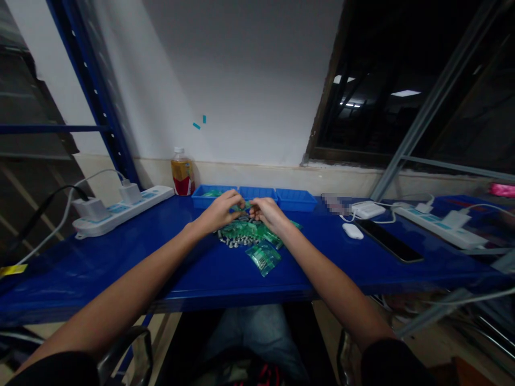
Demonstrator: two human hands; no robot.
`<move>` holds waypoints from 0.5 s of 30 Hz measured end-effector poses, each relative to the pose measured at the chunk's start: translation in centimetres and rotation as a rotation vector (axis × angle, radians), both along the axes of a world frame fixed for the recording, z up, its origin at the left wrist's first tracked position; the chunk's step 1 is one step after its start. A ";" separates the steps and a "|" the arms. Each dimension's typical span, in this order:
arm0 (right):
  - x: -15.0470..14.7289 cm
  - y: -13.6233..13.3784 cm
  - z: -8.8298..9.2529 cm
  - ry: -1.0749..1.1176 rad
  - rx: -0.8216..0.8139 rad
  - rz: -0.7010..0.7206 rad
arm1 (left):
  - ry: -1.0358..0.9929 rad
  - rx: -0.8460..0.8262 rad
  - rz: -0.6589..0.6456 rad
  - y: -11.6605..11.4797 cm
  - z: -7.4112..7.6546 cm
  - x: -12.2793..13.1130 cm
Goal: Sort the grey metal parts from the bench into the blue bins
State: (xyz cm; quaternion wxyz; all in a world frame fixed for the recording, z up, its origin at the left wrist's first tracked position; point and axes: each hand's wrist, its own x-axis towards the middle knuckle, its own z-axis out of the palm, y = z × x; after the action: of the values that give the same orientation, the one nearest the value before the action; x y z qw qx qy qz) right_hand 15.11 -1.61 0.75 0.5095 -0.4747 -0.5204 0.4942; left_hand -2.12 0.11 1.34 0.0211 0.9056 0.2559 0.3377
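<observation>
My left hand (223,209) and my right hand (269,212) come close together above a pile on the blue table. Their fingers are pinched on a small green plastic bag, of which only a little shows between them. Below lies a heap of small grey metal pieces (236,239), too small to name. Green plastic bags (267,234) lie mixed in with the heap, mostly under my right hand. One flat green bag with small pieces inside (263,258) rests nearer the table's front edge.
Three blue trays (296,200) stand behind the pile, the left one with green bags in it. A drink bottle (182,172) stands at the wall. Power strips (124,210) lie to either side. A phone (389,241) and a white case (353,231) sit on the right.
</observation>
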 end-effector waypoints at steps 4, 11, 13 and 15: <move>0.8 0.6 -0.4 -0.065 0.170 -0.163 | -0.068 -0.073 -0.006 0.2 -0.4 0.2; 0.9 -0.3 -0.2 -0.372 0.763 -0.216 | -0.591 -0.989 0.094 0.9 -0.6 0.6; 0.7 -0.6 -0.2 -0.439 0.820 -0.170 | -0.675 -1.100 0.071 1.0 -0.7 0.8; 0.6 -0.5 -0.4 -0.465 0.809 -0.189 | -0.723 -1.055 0.050 1.1 -0.9 0.9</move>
State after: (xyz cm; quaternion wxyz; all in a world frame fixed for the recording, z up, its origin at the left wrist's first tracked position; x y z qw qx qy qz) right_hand 15.72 -2.14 0.38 0.5663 -0.3815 -0.7257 0.0842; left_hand -1.23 1.21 0.45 0.5409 0.5960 0.3855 0.4511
